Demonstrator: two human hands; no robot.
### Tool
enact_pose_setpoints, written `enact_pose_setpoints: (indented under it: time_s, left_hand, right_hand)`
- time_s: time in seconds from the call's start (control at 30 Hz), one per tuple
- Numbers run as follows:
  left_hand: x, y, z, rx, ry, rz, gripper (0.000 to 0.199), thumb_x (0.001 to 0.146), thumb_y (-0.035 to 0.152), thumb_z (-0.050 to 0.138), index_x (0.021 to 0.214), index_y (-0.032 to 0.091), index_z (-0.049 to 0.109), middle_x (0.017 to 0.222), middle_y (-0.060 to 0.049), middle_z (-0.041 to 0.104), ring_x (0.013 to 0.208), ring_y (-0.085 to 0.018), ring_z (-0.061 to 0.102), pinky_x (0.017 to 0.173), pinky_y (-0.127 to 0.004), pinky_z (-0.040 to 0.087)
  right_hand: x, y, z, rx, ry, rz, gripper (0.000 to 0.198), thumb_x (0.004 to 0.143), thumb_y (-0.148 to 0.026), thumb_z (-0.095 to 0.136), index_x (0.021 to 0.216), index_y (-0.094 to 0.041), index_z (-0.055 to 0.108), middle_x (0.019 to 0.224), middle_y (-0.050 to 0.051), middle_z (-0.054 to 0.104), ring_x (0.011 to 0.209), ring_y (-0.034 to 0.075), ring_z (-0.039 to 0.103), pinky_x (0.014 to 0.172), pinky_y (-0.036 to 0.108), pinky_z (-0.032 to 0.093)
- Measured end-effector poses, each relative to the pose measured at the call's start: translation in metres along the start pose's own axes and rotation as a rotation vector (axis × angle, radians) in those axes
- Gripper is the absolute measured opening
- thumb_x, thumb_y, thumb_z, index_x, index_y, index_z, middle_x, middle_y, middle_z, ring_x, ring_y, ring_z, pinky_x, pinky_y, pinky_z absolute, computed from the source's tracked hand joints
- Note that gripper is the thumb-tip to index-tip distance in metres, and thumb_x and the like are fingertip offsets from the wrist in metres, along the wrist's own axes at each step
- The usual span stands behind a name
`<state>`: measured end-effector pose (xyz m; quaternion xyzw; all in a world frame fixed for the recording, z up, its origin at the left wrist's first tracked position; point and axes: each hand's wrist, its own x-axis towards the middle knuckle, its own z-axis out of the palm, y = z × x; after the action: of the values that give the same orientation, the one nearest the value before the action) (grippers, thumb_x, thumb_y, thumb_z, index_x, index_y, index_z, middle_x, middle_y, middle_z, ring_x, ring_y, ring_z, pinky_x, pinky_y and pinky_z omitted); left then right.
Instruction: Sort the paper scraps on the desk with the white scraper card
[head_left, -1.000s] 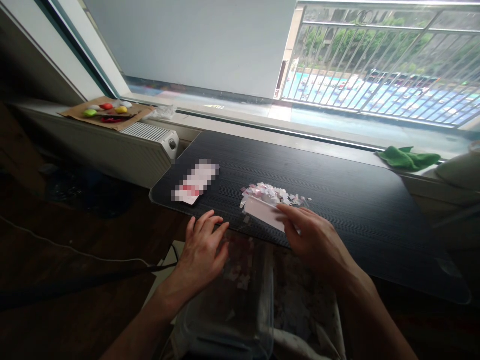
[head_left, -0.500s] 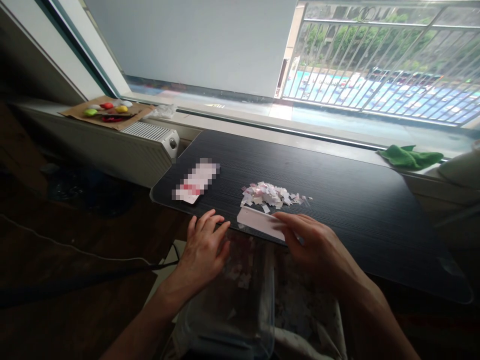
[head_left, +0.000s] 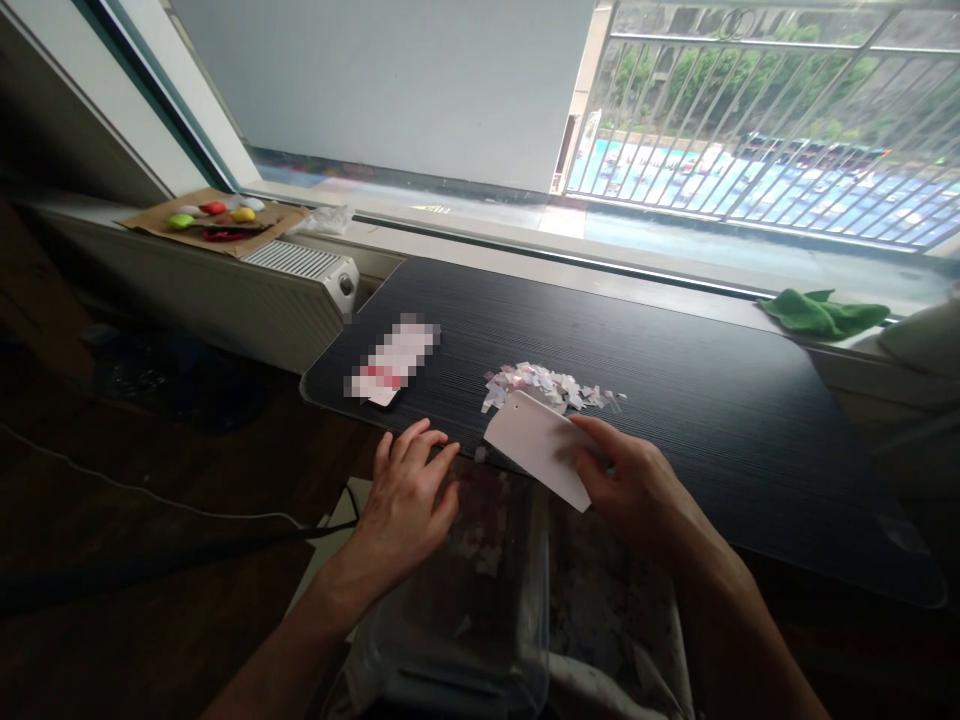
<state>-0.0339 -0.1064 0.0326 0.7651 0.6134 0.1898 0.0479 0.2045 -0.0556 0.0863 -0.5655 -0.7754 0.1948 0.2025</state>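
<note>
My right hand (head_left: 630, 475) grips a flat pale pink card (head_left: 540, 445) with a small hole near one corner, thumb below and fingers above. The card is tilted, its far edge beside a heap of small pale paper-like scraps (head_left: 540, 382) on the dark table (head_left: 697, 420). My left hand (head_left: 412, 490) hovers at the table's front edge, fingers apart, holding nothing. Below the edge, between my arms, is a clear plastic bin (head_left: 536, 640) with scraps in it. One small scrap (head_left: 481, 454) lies near the table edge.
A blurred-out pink and red item (head_left: 394, 365) lies at the table's left. A green cloth (head_left: 825, 315) rests on the sill at right. On the radiator (head_left: 300, 262) side, a brown paper sheet (head_left: 262, 240) holds several coloured lumps. A white cable (head_left: 150, 490) crosses the floor.
My right hand has tilted the card up so that more of its face shows, its far edge now raised against the heap. My left hand stays in place.
</note>
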Motion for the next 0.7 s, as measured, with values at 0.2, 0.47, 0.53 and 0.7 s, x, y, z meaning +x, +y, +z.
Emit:
enact_pose_setpoints:
  time_s: [0.2, 0.47, 0.53, 0.7]
  left_hand:
    - [0.0, 0.0, 0.001, -0.005, 0.01, -0.004, 0.035, 0.085, 0.019, 0.047, 0.117, 0.016, 0.062, 0.12, -0.014, 0.061, 0.128, -0.032, 0.044, 0.109, -0.061, 0.027]
    - [0.0, 0.0, 0.003, 0.014, 0.032, 0.02, 0.036, 0.085, 0.02, 0.046, 0.116, 0.016, 0.063, 0.12, -0.014, 0.061, 0.127, -0.033, 0.046, 0.107, -0.06, 0.031]
    - [0.001, 0.001, 0.004, 0.022, 0.037, 0.044, 0.036, 0.086, 0.02, 0.045, 0.116, 0.015, 0.063, 0.119, -0.015, 0.061, 0.126, -0.034, 0.047, 0.105, -0.061, 0.033]
    - [0.005, 0.003, 0.007, 0.024, 0.044, 0.093, 0.036, 0.085, 0.021, 0.045, 0.115, 0.014, 0.064, 0.117, -0.015, 0.063, 0.124, -0.035, 0.049, 0.103, -0.063, 0.033]
  right_hand:
    - [-0.009, -0.006, -0.003, 0.036, -0.075, -0.079, 0.037, 0.083, -0.018, 0.048, 0.115, -0.018, 0.068, 0.09, 0.006, 0.077, 0.074, 0.019, 0.07, 0.068, 0.027, 0.053]
    - [-0.054, 0.029, -0.023, -0.035, 0.222, 0.082, 0.032, 0.086, -0.024, 0.051, 0.115, -0.023, 0.066, 0.099, 0.006, 0.077, 0.084, 0.023, 0.072, 0.073, 0.032, 0.056]
    - [-0.057, 0.039, -0.025, -0.101, 0.29, 0.153, 0.032, 0.086, -0.025, 0.052, 0.115, -0.024, 0.066, 0.101, 0.007, 0.076, 0.085, 0.024, 0.072, 0.072, 0.033, 0.056]
    - [-0.049, 0.04, -0.018, -0.051, 0.287, 0.13, 0.034, 0.088, -0.022, 0.049, 0.117, -0.019, 0.064, 0.104, 0.007, 0.076, 0.093, 0.023, 0.071, 0.085, 0.034, 0.054]
